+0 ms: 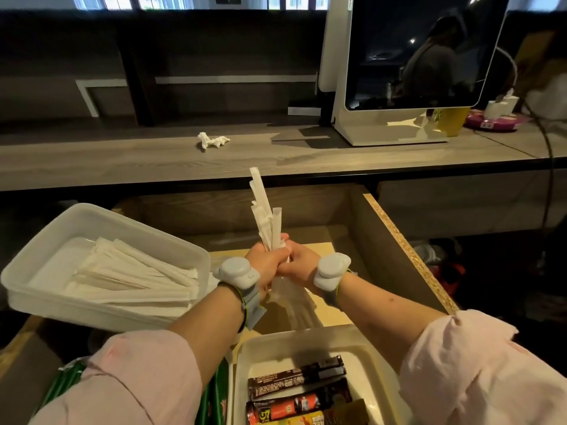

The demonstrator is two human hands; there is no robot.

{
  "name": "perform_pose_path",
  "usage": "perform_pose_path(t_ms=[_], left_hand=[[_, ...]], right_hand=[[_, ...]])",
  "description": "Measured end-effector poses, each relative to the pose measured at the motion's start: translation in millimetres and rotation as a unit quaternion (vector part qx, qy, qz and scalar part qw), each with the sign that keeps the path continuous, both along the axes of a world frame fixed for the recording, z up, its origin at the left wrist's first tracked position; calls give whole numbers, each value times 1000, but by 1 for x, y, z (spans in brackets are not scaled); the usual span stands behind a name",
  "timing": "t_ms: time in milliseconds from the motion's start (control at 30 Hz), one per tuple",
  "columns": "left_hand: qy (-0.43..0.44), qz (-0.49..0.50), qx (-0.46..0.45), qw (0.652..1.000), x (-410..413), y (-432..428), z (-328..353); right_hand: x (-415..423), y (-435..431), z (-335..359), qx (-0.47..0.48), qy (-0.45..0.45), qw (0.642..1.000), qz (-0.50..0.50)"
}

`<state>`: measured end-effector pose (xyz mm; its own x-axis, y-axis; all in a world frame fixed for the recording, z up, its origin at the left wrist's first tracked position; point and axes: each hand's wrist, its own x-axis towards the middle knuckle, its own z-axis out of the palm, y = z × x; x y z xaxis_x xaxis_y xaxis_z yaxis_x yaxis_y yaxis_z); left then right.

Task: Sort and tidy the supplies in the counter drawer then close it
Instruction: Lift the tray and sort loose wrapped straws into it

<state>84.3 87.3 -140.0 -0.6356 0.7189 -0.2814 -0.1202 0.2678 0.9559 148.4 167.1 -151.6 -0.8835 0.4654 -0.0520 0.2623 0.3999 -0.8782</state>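
The left hand (266, 259) and right hand (302, 262) are both clenched around one bundle of paper-wrapped straws (266, 214), held upright above the open drawer (395, 240), probably to square the ends. The clear tray (40, 240) at left already holds similar straws (likely the bundle's destination), while a second tray (310, 340) keeps coffee sachets (299, 381) apart.
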Motion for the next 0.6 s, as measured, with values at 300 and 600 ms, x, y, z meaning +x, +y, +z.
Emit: perform_pose_path(t_ms=[300,600], left_hand=[[-132,14,36,991,9,-2,-23],[-25,28,-42,998,23,3,-35]], right_hand=[[25,17,3,-337,-105,935,37],[17,22,5,-420,-156,891,-68]])
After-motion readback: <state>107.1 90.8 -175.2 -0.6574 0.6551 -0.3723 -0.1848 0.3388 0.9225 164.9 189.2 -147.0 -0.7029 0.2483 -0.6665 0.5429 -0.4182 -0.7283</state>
